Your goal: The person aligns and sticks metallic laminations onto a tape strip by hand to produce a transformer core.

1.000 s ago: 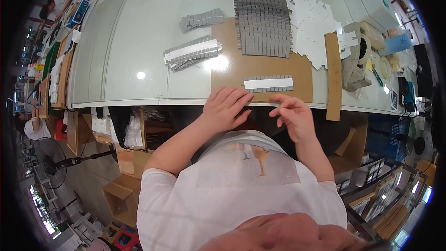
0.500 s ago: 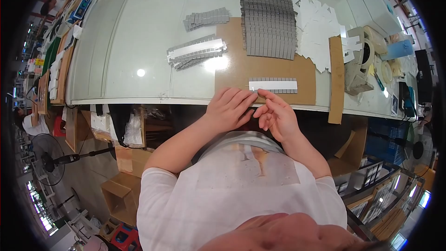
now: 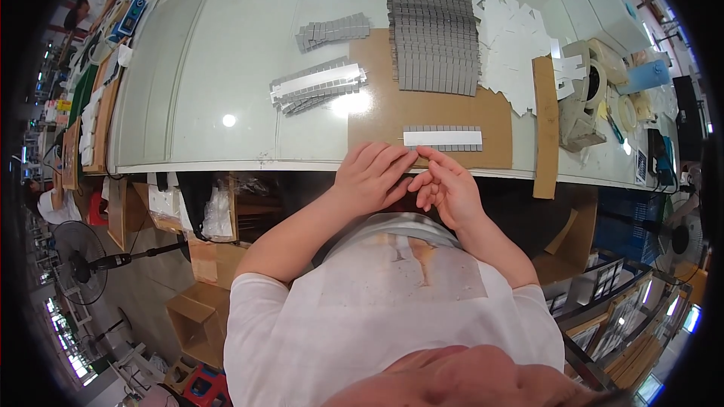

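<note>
At the table's near edge my left hand (image 3: 371, 175) has its fingers pressed together, pointing right. My right hand (image 3: 451, 190) is half curled, its forefinger reaching to the left fingertips. The fingertips of both hands meet just below the left end of a grey slotted strip with a white band (image 3: 443, 139). Whatever is pinched there is too small or hidden to make out. That strip lies flat on a brown cardboard sheet (image 3: 494, 113). Farther left lie a pile of grey strips with a white band on top (image 3: 317, 84) and a smaller grey pile (image 3: 334, 31).
A large overlapping stack of grey strips (image 3: 434, 30) covers the back of the cardboard. Right of it are white jagged-edged sheets (image 3: 516, 53), a narrow cardboard strip (image 3: 544, 128) overhanging the table edge, a tape dispenser (image 3: 584, 102) and a blue bottle (image 3: 648, 75). A fan (image 3: 79, 260) stands at left.
The whole view has shifted very slightly. Both hands keep nearly the same pose beside the strip, which has not moved on the cardboard.
</note>
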Action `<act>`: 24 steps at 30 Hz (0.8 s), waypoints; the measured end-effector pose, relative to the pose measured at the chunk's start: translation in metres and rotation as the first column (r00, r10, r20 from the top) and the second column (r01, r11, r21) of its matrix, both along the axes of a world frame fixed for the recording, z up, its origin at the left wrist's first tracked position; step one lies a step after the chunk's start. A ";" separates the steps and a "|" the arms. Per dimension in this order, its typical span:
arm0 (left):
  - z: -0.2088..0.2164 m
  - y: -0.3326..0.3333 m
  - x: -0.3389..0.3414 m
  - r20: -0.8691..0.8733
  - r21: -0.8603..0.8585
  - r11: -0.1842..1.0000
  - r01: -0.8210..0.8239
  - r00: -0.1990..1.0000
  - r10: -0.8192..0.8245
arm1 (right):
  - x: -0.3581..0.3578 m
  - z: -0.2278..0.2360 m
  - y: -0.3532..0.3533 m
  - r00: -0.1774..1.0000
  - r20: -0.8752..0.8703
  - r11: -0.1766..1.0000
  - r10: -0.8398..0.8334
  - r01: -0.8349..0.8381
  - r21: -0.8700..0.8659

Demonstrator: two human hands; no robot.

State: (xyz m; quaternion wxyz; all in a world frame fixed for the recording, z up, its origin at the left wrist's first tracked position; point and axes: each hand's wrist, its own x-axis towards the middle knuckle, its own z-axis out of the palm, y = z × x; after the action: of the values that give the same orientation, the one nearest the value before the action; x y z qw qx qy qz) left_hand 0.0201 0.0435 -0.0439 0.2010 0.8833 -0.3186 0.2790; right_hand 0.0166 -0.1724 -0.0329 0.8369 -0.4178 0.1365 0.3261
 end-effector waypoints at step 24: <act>-0.002 0.000 0.000 0.012 0.032 0.999 -0.019 1.000 0.018 | 0.003 0.012 0.011 0.164 0.681 0.309 0.714 0.798 -0.517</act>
State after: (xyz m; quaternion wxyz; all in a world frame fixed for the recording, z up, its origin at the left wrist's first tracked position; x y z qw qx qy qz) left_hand 0.0205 0.0436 -0.0457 0.1825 0.8876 -0.3160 0.2809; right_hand 0.0191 -0.1611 -0.0211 0.2661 -0.8991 -0.2638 -0.2264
